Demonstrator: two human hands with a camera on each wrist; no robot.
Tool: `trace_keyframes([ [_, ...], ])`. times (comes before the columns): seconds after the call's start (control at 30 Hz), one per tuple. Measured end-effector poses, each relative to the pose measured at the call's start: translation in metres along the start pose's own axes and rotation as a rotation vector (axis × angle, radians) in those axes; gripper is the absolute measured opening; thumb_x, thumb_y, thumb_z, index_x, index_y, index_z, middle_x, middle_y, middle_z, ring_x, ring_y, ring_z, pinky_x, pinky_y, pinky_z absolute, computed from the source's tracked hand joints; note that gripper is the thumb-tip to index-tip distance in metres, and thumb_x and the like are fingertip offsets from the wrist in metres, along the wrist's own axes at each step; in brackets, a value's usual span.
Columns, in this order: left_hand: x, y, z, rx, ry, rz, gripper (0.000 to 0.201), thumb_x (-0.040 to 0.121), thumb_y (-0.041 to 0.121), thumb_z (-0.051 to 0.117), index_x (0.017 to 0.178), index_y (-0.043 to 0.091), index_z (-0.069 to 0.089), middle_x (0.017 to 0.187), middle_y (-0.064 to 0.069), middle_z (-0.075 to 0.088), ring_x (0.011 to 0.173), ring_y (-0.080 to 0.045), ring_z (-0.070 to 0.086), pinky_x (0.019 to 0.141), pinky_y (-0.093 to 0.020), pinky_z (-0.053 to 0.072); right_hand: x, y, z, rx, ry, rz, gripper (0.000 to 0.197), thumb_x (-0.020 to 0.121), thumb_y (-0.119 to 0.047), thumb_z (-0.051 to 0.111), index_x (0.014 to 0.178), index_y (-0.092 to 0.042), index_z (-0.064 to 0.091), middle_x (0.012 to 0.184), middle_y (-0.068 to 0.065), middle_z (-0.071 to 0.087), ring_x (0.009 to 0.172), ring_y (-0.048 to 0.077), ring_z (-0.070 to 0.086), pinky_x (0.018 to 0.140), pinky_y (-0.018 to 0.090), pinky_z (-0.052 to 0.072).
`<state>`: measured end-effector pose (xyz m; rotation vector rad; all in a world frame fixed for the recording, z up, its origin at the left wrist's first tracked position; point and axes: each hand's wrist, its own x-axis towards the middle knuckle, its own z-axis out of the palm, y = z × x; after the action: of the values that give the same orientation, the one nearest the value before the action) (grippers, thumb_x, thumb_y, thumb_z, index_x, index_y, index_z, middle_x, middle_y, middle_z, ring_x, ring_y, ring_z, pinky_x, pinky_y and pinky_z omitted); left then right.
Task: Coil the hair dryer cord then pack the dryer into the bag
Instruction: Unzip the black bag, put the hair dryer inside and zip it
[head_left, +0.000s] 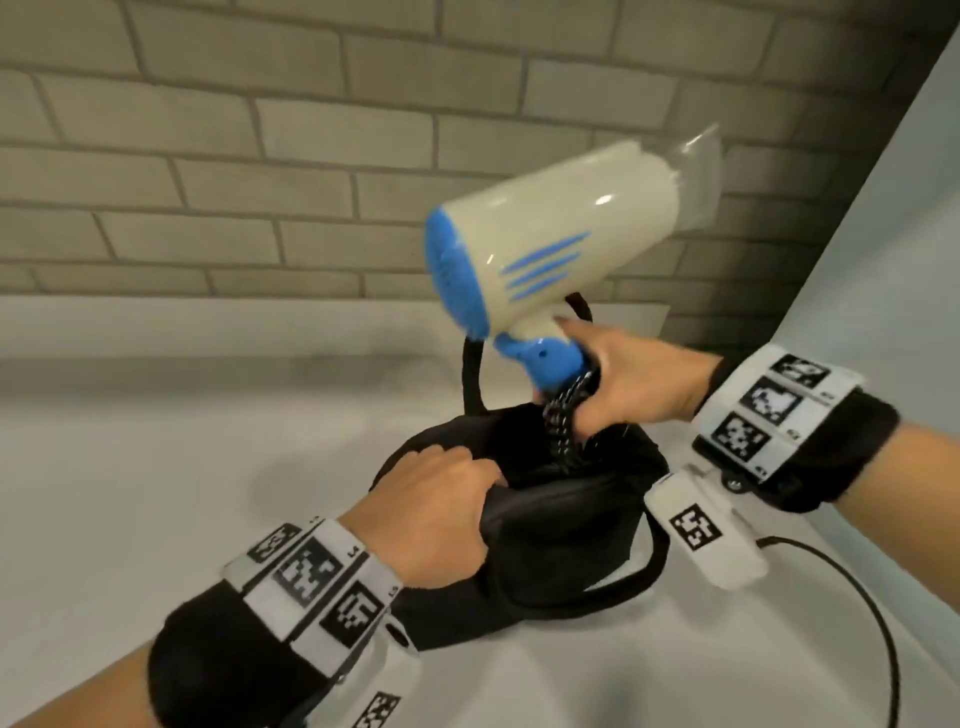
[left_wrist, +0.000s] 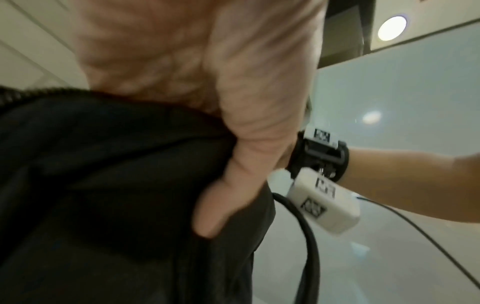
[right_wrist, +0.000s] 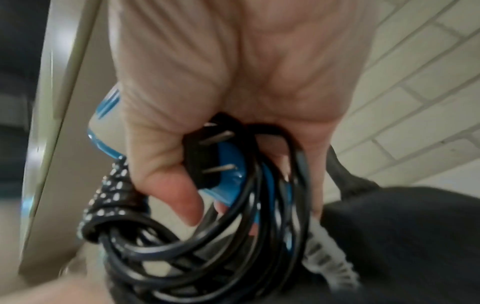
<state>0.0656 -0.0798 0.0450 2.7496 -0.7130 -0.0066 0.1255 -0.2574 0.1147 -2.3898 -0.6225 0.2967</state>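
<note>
A cream and blue hair dryer (head_left: 540, 244) is tilted above the open black bag (head_left: 561, 519), nozzle pointing up to the right. My right hand (head_left: 628, 384) grips its blue handle (right_wrist: 228, 164) together with the coiled black cord (right_wrist: 207, 236) and the two-pin plug (right_wrist: 205, 156); the coil hangs down into the bag's mouth. My left hand (head_left: 431, 514) grips the near rim of the bag (left_wrist: 103, 185), holding it open on the white counter (head_left: 156, 467). Its fingers (left_wrist: 215, 207) are curled over the fabric.
A grey brick wall (head_left: 208, 156) stands behind the counter, and a pale panel (head_left: 883, 234) rises at the right. The bag's black straps (head_left: 472, 374) loop up behind and lie at the front. A thin black cable (head_left: 857, 597) from the wrist camera trails on the right.
</note>
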Motion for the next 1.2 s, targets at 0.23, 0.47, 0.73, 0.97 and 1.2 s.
trace_keyframes([
  [0.23, -0.024, -0.019, 0.009, 0.117, 0.062, 0.285, 0.03, 0.066, 0.012, 0.059, 0.086, 0.029, 0.044, 0.082, 0.012, 0.042, 0.068, -0.008, 0.044, 0.058, -0.016, 0.034, 0.019, 0.045, 0.031, -0.405, -0.308, 0.048, 0.07, 0.067, -0.008, 0.072, 0.127, -0.016, 0.037, 0.116, 0.015, 0.061, 0.098, 0.028, 0.06, 0.087, 0.037, 0.049],
  [0.47, -0.028, -0.01, -0.005, 0.131, 0.147, 0.156, 0.039, 0.048, 0.016, 0.067, 0.077, 0.026, 0.042, 0.068, 0.008, 0.05, 0.058, -0.008, 0.039, 0.049, -0.011, 0.016, 0.021, 0.075, 0.066, -0.787, -0.606, -0.024, 0.064, 0.085, -0.023, 0.056, 0.14, -0.03, 0.024, 0.146, 0.003, 0.034, 0.126, 0.026, 0.041, 0.107, 0.037, 0.031],
  [0.73, -0.018, -0.013, 0.013, 0.096, 0.051, 0.018, 0.046, 0.079, 0.028, 0.057, 0.119, 0.03, 0.035, 0.119, 0.013, 0.037, 0.109, -0.007, 0.04, 0.08, -0.015, 0.029, 0.034, 0.072, 0.09, -0.994, -0.842, -0.061, 0.041, 0.094, -0.008, 0.04, 0.134, -0.006, 0.037, 0.142, 0.018, 0.039, 0.129, 0.031, 0.035, 0.102, 0.033, 0.023],
  [0.97, -0.049, -0.102, 0.028, -0.347, 0.006, -0.047, 0.028, 0.073, 0.034, 0.064, 0.074, 0.061, 0.058, 0.075, 0.053, 0.051, 0.089, 0.01, 0.057, 0.084, -0.019, 0.046, 0.019, 0.05, 0.048, -0.264, -0.435, -0.115, 0.042, 0.083, -0.015, 0.05, 0.124, -0.006, 0.045, 0.116, 0.006, 0.057, 0.105, 0.008, 0.054, 0.094, 0.02, 0.041],
  [1.2, -0.01, -0.079, -0.029, -0.566, 0.328, 0.089, 0.039, 0.064, 0.034, 0.055, 0.094, 0.059, 0.049, 0.103, 0.026, 0.049, 0.102, 0.001, 0.048, 0.09, -0.018, 0.042, -0.035, 0.067, 0.002, -0.628, 0.208, -0.335, 0.034, 0.069, -0.023, 0.074, 0.099, -0.028, 0.058, 0.092, -0.005, 0.059, 0.082, 0.011, 0.055, 0.069, 0.025, 0.049],
])
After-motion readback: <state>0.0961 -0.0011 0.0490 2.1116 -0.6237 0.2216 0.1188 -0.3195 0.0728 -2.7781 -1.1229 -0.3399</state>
